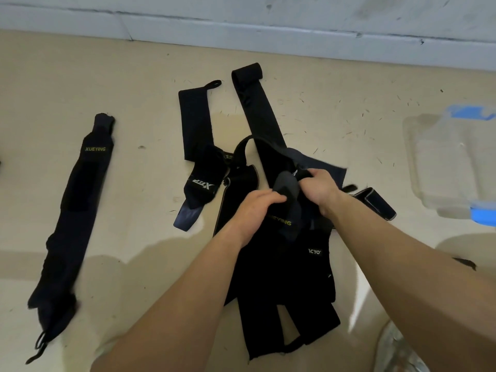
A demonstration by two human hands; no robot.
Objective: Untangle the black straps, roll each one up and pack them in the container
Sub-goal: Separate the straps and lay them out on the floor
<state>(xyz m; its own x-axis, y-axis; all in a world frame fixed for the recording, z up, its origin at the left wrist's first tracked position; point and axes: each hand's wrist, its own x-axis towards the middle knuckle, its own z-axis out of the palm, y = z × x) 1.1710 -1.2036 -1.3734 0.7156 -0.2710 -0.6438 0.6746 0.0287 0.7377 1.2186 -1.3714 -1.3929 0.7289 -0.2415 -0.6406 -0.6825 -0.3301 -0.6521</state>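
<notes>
A tangled heap of black straps (281, 264) lies on the tan floor in the middle. Two strap ends stretch away toward the wall: one with a small loop (194, 116), one with a folded end (255, 103). My left hand (255, 210) and my right hand (320, 187) both grip a greyish strap end (287, 183) on top of the heap, fingers curled round it. One strap marked XUEYING (75, 205) lies stretched out alone at the left. The clear container with blue clips (453, 162) sits at the right.
A pale wall with a baseboard (241, 36) runs along the far side. A small black buckle-like piece (375, 202) lies just right of my right wrist. Shadows fall across the near floor, and a patterned surface (400, 350) shows at bottom right.
</notes>
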